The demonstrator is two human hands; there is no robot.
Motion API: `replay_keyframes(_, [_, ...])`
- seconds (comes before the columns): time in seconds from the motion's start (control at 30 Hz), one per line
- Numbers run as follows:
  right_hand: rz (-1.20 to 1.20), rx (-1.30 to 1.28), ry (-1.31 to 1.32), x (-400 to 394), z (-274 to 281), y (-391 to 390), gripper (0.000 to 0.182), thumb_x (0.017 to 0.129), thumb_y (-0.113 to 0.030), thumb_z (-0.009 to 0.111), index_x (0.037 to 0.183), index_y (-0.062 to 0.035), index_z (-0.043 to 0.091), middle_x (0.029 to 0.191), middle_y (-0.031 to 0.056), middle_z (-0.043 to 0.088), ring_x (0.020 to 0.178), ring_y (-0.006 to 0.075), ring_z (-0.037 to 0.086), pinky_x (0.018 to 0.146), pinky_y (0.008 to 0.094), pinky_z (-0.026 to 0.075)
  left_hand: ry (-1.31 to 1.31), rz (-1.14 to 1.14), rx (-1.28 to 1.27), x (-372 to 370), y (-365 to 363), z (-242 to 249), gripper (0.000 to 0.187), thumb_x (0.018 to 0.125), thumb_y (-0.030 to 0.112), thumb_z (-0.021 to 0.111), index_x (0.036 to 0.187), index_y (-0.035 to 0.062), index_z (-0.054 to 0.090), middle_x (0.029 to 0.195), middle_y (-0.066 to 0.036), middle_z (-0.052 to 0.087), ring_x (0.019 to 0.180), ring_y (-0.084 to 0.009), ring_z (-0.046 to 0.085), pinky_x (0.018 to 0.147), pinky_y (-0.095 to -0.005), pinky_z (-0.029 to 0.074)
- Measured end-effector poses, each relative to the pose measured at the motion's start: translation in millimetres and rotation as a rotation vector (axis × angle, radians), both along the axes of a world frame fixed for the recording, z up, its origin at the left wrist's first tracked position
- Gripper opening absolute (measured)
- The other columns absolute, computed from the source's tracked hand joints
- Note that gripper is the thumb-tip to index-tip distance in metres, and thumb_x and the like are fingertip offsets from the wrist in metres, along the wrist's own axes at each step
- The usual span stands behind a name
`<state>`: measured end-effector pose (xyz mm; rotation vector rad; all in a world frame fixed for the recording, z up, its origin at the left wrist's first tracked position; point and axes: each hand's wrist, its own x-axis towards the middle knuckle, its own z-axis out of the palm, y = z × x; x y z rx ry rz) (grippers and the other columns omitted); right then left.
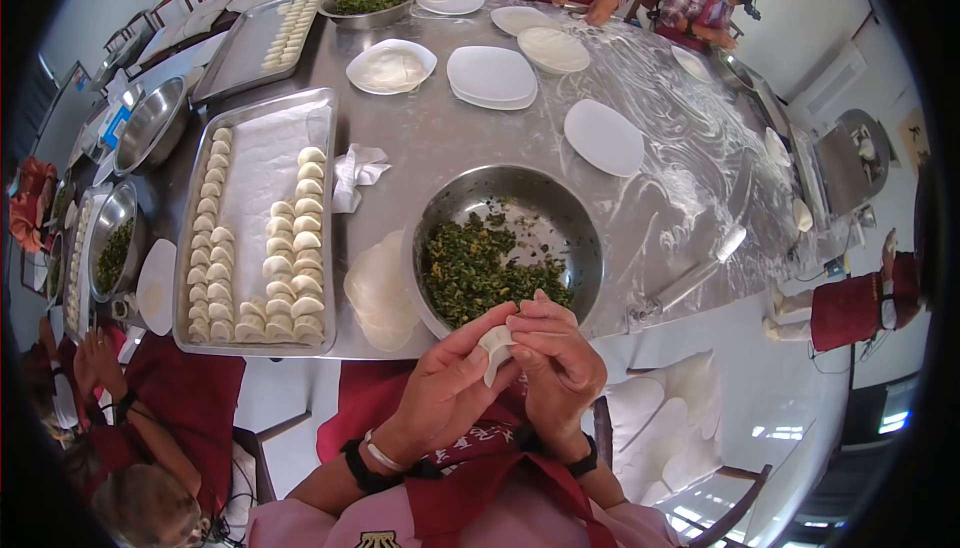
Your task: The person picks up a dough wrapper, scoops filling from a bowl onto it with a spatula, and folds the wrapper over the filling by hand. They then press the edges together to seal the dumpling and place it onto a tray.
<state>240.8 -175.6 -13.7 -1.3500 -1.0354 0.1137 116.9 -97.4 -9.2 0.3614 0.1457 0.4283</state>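
Between the fingers of both hands is a pale dumpling [495, 356], its wrapper folded over. My left hand [450, 380] pinches it from the left, and my right hand [556, 360] presses its upper edge; fingers hide part of it. Just beyond them stands a steel bowl [592, 258] with chopped green filling [480, 268]. Flat round dough wrappers [382, 296] lie in a stack on the table left of the bowl. Farther left, a metal tray [265, 348] holds rows of finished dumplings [308, 243].
White plates [604, 138] and a plate with wrappers [392, 68] sit on the steel table [440, 138]. A crumpled cloth [358, 173] lies beside the tray. A rolling pin [690, 283] rests on the right, near scattered flour. Co-workers stand across the table and at my left.
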Motion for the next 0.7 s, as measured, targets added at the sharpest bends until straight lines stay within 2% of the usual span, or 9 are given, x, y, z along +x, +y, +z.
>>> replay_keyframes(0.1, [0.018,-0.054,0.01,2,8,1,0.02,0.079,-0.002,0.077,0.099,0.0002,0.073,0.106,0.0143,0.074,0.117,0.0366,0.063,0.105,0.0499,0.046,0.056,0.014,-0.019,-1,1,0,0.058,0.102,0.015,0.054,0.152,-0.0021,0.03,0.147,-0.014,0.046,0.137,-0.0232,0.044,0.118,-0.0438,0.033])
replay_keyframes(0.23, [0.032,-0.083,0.065,0,12,1,0.021,0.079,-0.008,0.079,0.098,0.0,0.074,0.107,0.014,0.074,0.12,0.0383,0.062,0.104,0.0489,0.046,0.029,-0.017,-0.008,-3,4,-1,0.062,0.102,0.022,0.055,0.151,-0.0049,0.028,0.147,-0.015,0.045,0.138,-0.0234,0.044,0.118,-0.0429,0.033])
replay_keyframes(0.43, [0.074,-0.037,-0.036,4,-1,-3,0.018,0.079,-0.01,0.078,0.094,-0.0011,0.075,0.105,0.0139,0.075,0.119,0.0386,0.063,0.106,0.0506,0.044,0.027,-0.064,0.019,-2,4,2,0.07,0.102,0.031,0.056,0.15,-0.0093,0.026,0.147,-0.017,0.044,0.137,-0.0231,0.044,0.118,-0.0423,0.033])
replay_keyframes(0.7, [0.18,-0.117,-0.02,11,9,-2,0.026,0.077,-0.011,0.079,0.101,-0.0033,0.074,0.109,0.0133,0.074,0.124,0.0381,0.06,0.106,0.0526,0.043,0.09,-0.079,0.038,-8,5,0,0.067,0.103,0.036,0.052,0.148,-0.0097,0.031,0.144,-0.017,0.047,0.135,-0.0238,0.047,0.118,-0.0423,0.033])
